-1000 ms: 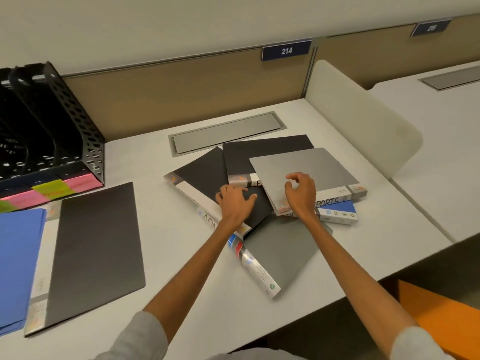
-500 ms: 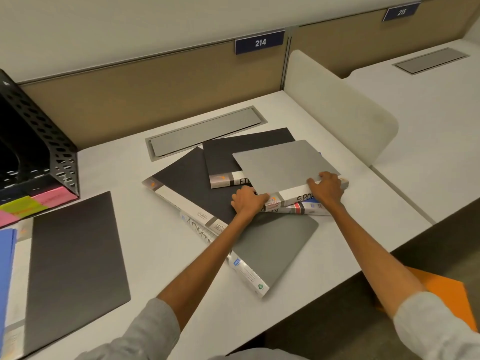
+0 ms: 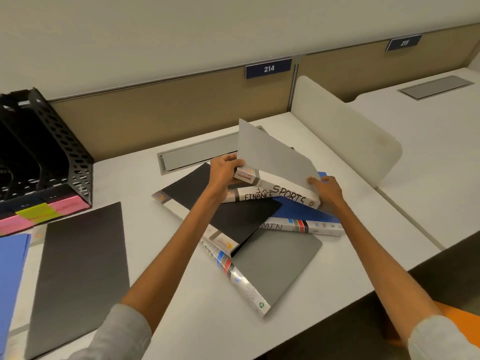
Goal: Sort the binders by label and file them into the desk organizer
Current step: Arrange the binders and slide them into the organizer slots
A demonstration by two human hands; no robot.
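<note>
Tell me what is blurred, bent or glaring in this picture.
Head view: wide-angle bending curves the tan partition panel; the black perforated desk organizer at the left edge looks smeared; the SPORTS spine of the lifted grey binder reads sharply; light is soft, no strong glare.

Head-worn camera looks forward and down, close over the desk [image 3: 135, 183]

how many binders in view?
7. Pile: light grey SPORTS binder tilted up on top, black FINANCE binder, large black binder, royal-blue binder, dark grey binder in front. Left: flat black binder, light blue binder at frame edge. Others may be hidden.
</note>
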